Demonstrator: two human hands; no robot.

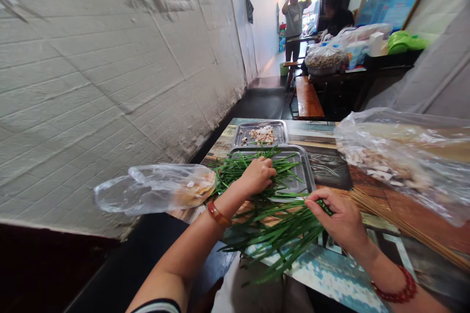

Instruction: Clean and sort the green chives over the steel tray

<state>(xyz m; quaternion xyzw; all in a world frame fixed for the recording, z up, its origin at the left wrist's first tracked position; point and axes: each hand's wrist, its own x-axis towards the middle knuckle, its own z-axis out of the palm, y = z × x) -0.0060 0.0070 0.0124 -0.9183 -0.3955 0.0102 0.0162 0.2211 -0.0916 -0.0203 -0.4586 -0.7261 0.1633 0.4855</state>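
A loose pile of garlic chives (235, 171) lies on a metal tray (306, 171) in front of me. My left hand (258, 174) reaches over this pile with its fingers curled down into the leaves; the fingertips are partly hidden. My right hand (340, 215) is closed around one end of a bunch of garlic chives (290, 234), at the tray's near right corner. The long leaves of that bunch fan out leftward, over the table's near edge. Whether a thin stick is also in the right fingers, I cannot tell.
Behind lies a smaller metal tray (284, 132) with chopped pale pieces (263, 134). Bamboo skewers (404, 222) and a large clear bag (404, 142) are on the right. Another clear bag (147, 188) overhangs the left edge. Two people (294, 14) are farther back, near a wooden bench (309, 98).
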